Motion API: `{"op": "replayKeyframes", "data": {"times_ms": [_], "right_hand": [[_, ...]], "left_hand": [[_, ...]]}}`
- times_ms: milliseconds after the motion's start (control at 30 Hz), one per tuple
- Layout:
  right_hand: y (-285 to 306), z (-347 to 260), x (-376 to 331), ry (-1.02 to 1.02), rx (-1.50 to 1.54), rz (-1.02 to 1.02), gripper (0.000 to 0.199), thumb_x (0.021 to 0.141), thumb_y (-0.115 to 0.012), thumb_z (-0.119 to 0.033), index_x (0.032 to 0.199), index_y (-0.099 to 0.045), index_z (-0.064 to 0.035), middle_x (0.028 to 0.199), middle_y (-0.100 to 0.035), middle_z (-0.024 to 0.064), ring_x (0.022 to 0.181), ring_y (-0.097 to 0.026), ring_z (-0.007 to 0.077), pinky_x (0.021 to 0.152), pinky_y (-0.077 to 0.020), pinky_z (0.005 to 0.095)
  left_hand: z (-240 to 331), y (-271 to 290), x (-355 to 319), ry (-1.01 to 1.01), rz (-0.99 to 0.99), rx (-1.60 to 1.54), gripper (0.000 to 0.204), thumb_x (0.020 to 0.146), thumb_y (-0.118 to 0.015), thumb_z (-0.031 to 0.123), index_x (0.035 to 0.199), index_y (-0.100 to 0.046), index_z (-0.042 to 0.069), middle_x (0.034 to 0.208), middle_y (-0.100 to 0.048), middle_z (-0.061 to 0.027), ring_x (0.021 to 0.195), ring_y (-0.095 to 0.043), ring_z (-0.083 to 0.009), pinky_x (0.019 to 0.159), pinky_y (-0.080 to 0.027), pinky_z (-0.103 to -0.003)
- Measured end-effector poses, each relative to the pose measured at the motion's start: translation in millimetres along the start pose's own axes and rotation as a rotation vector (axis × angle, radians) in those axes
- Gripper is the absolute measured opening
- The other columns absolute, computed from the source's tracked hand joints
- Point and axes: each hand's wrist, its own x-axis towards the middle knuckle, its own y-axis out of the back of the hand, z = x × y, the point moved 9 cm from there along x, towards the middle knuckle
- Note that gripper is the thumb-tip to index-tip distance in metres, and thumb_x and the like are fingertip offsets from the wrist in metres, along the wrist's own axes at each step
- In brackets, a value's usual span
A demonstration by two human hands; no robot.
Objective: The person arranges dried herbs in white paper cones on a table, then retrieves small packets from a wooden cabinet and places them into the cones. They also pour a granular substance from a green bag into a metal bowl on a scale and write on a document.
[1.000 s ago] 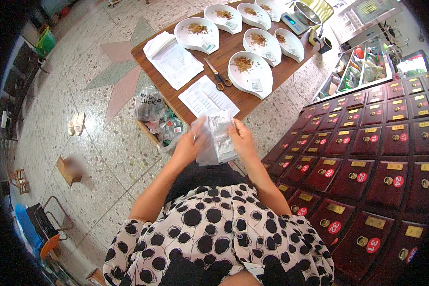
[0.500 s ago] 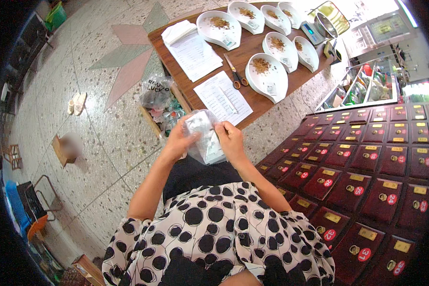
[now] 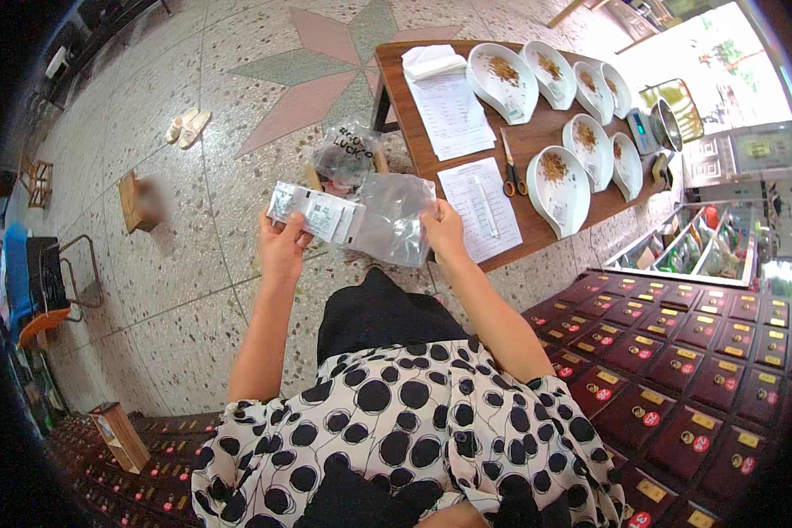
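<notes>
Drawn apart since the earlier frame, the left hand (image 3: pixel 283 239) pinches a strip of sachets (image 3: pixel 319 214) under its thumb, left of centre, and the right hand (image 3: pixel 444 233) clamps the right edge of a clear bag (image 3: pixel 396 233) near the middle. Strip and bag now stretch side by side instead of bunched, so they seem nearly separated; whether the strip's right end remains inside cannot be told. Toward the upper right, scissors (image 3: pixel 512 172) and white dishes (image 3: pixel 575 189) rest on the wooden table (image 3: pixel 541 132).

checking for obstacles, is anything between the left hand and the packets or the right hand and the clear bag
Nothing visible intervenes: the left hand directly holds the white packets, and the right hand holds the clear bag by its right edge.
</notes>
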Motion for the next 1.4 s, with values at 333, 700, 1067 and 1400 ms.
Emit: {"op": "replayKeyframes", "data": {"times_ms": [333,700,1067,1400], "right_hand": [[45.2,-10.0,20.9,0.100,-0.260,0.268,0.032,0.074,-0.057,-0.007,0.105,-0.053,-0.0015,0.090,-0.062,0.0163,0.085,-0.060,0.0275,0.076,-0.0445,0.0340],[71.3,0.9,24.9,0.090,-0.300,0.379,0.034,0.075,-0.051,-0.003,0.109,-0.051,-0.0019,0.092,-0.061,0.0158,0.085,-0.059,0.0284,0.076,-0.0441,0.0351],[5.9,-18.3,18.4,0.130,0.040,-0.035,0.062,0.075,-0.061,-0.005,0.129,-0.030,0.0000,0.115,-0.048,0.0204,0.093,-0.054,0.0209,0.074,-0.0474,0.0307],[-8.6,5.2,9.9,0.039,-0.030,-0.115,0.064,0.075,-0.062,-0.009,0.129,-0.030,0.0018,0.123,-0.043,0.0218,0.107,-0.050,0.0251,0.087,-0.0429,0.0330]], "left_hand": [[6.5,1.8,0.4,-0.050,0.161,-0.129,0.038,0.082,-0.054,-0.001,0.114,-0.037,0.011,0.102,-0.053,-0.0066,0.085,-0.058,-0.0200,0.069,-0.051,-0.035],[8.2,15.0,15.6,-0.162,0.258,-0.187,0.047,0.082,-0.053,-0.001,0.121,-0.030,0.010,0.101,-0.053,-0.0069,0.086,-0.056,-0.0177,0.068,-0.050,-0.033],[5.9,21.9,17.8,-0.149,0.304,-0.176,0.052,0.080,-0.055,-0.001,0.123,-0.028,0.010,0.104,-0.052,-0.0082,0.087,-0.056,-0.0190,0.069,-0.051,-0.034],[5.5,15.2,16.1,-0.142,0.298,-0.180,0.043,0.080,-0.055,-0.001,0.116,-0.034,0.011,0.101,-0.054,-0.0071,0.085,-0.056,-0.0180,0.066,-0.051,-0.032]]}}
